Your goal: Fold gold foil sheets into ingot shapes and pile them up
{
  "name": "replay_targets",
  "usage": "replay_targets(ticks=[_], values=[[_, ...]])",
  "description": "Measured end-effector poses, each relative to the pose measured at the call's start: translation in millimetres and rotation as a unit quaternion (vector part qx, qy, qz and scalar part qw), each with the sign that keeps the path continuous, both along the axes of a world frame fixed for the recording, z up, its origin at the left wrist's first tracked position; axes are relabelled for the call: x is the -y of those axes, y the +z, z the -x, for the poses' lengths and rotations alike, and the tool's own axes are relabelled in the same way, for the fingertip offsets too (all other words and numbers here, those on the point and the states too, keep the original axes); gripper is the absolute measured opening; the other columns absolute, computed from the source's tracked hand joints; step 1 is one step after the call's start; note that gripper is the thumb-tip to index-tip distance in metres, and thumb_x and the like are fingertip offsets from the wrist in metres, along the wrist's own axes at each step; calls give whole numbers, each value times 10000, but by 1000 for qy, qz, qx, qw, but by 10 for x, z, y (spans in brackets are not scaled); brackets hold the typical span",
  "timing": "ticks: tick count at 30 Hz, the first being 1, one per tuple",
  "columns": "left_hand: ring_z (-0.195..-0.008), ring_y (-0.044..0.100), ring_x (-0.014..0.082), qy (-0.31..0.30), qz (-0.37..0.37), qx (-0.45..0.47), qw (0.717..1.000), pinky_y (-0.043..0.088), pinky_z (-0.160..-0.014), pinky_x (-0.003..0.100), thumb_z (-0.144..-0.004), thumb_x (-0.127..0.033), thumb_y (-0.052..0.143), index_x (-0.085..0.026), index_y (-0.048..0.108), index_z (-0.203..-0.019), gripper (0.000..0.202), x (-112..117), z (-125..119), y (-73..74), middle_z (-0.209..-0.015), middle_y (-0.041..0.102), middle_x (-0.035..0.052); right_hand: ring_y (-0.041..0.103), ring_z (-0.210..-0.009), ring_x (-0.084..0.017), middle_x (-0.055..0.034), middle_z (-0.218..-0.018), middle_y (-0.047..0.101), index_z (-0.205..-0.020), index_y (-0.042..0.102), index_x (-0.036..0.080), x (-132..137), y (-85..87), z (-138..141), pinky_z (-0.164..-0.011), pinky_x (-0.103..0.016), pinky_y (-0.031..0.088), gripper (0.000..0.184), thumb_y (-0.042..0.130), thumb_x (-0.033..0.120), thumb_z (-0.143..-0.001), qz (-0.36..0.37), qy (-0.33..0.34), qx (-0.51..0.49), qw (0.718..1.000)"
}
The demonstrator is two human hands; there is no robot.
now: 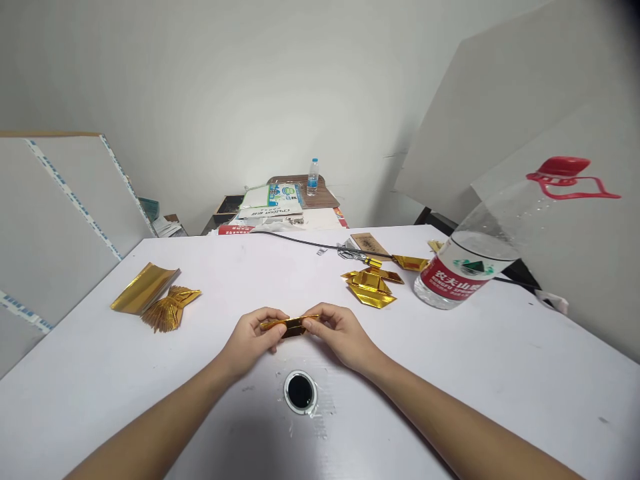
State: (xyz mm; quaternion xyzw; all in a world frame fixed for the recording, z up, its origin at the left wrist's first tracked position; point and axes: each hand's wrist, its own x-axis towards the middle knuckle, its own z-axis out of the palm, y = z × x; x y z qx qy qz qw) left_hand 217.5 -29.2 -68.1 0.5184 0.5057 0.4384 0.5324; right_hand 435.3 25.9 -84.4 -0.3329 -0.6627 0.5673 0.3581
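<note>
A small piece of folded gold foil paper (294,327) is held just above the white table (210,427). My left hand (255,338) pinches its left end between thumb and fingers. At its right end my right hand (337,331) grips it the same way, thumb on the near side. The fingers hide both ends of the paper. Several folded gold paper pieces (371,290) lie beyond my right hand. Over to the left, a stack of gold foil sheets (145,290) rests beside a pleated gold paper fan shape (167,313).
A large water jug (450,270) with a red cap stands at the right. Near my wrists a round black-centred fitting (301,392) sits in the tabletop. A black cable (300,241) crosses the back edge, close to scissors (357,255). Behind, a small water bottle (313,179) stands on a board.
</note>
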Motion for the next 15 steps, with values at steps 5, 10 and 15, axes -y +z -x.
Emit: replay_targets(ticks=[5,10,15], values=[[-622,573,92,23,-39,-85,995,474,-575,207,-852,-526,735,-131,774,-944,407,-2,13,-60,-807,675,48,689,-917,-175,-71,-993,769,-989,782,175,33,18,2,-853,-294,524,348,721,501,-884,-41,0,40,998],[-783,654,122,8,-117,-159,980,522,-690,209,-858,-393,743,-194,823,-927,225,32,-12,-13,-902,735,58,695,-883,-168,-51,-955,773,-961,814,215,48,-11,12,-838,-295,524,277,730,472,-902,-118,6,63,991],[-675,631,107,30,-74,-115,990,533,-656,217,-855,-424,753,-180,829,-985,287,2,52,-46,-860,773,62,709,-887,-178,-49,-949,783,-1022,834,256,-34,-14,-74,-872,-319,535,268,685,467,-952,-196,-20,80,977]])
